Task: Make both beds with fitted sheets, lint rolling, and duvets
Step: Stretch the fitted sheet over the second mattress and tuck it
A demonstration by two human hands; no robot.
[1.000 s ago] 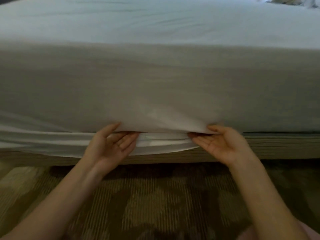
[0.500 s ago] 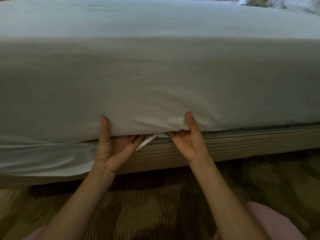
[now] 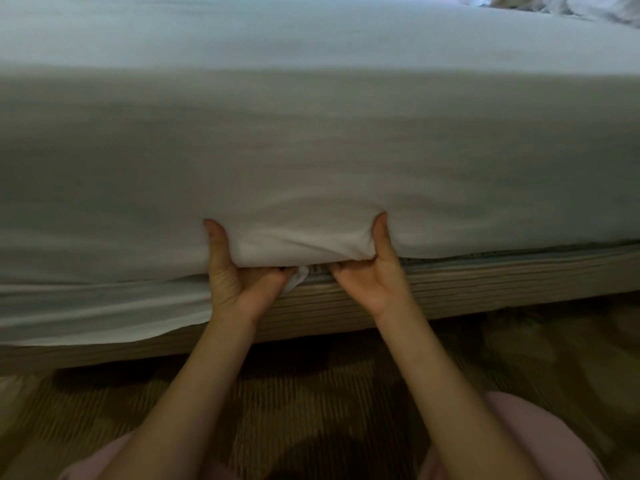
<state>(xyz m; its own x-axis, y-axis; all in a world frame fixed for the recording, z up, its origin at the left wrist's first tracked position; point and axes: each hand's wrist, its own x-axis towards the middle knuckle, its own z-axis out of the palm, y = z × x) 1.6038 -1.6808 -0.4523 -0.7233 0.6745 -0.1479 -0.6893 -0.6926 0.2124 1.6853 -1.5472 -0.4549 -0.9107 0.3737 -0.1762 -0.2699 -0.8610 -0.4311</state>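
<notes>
Fitted sheet [image 3: 311, 161] stretched over top and side, lower edge bunched just above bed base [image 3: 502, 278]. Left hand [image 3: 239, 285] and right hand [image 3: 372, 277] both grip that edge — thumbs outside, fingers tucked under.

No text, label, brand, number or sign can be read anywhere in view.

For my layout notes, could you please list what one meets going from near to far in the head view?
Patterned carpet → wooden bed base → left hand and right hand, both gripping the hem of the fitted sheet → sheet-covered mattress side → mattress top → crumpled bedding at the far right corner.
</notes>
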